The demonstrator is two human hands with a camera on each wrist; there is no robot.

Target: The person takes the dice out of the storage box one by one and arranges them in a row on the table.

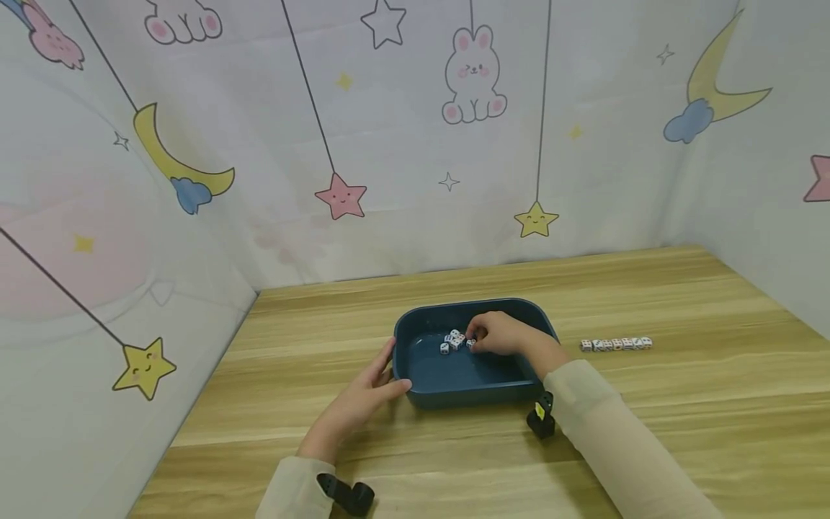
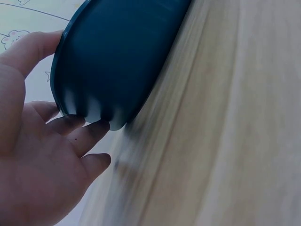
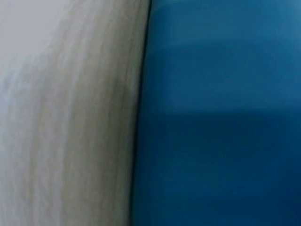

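A dark blue rectangular tray [image 1: 447, 396] stands on the wooden table, with several small white dice [image 1: 456, 339] grouped inside it. My right hand [image 1: 502, 335] reaches over the tray's right side and pinches a die [image 1: 471, 344] between thumb and fingertips, beside the group. At the left end of the tray, my left hand [image 1: 366, 395] rests its fingertips against the outer wall, thumb at the near corner. The left wrist view shows those fingers [image 2: 89, 136] spread along the tray wall [image 2: 113, 61]. Only the tray's outer side [image 3: 216, 141] and tabletop fill the right wrist view.
To the right of the tray, several dice stand in a straight row [image 1: 616, 344] on the wooden table [image 1: 700, 411]. A white curtain [image 1: 402, 144] printed with stars, moons and rabbits hangs behind the table and along its sides.
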